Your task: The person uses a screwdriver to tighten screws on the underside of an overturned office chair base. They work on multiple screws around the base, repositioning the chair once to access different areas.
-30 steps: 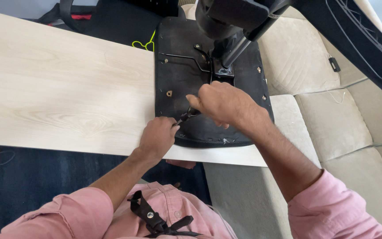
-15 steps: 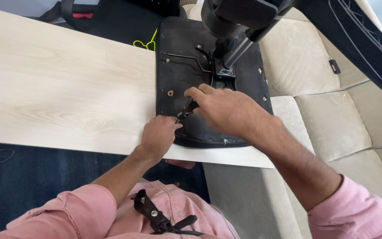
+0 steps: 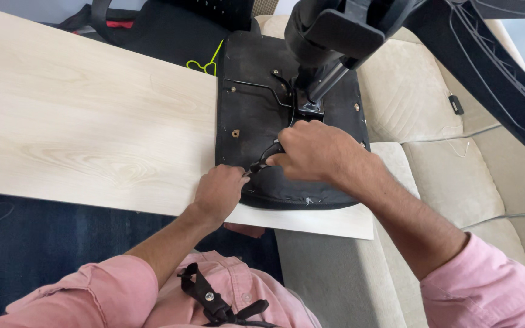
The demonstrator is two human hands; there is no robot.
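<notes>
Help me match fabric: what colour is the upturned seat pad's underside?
Black, clearest in the head view.

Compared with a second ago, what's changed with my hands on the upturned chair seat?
Little has changed. The right hand shifted slightly toward the seat's near edge, still gripping the black lever. The left hand stays pressed at the edge of the black seat underside, which has not moved on the wooden board.

Black chair seat [image 3: 256,115] upturned on pale board [image 3: 80,121]

A pale wooden board [image 3: 80,121] carries the upturned black chair seat [image 3: 250,103].
</notes>
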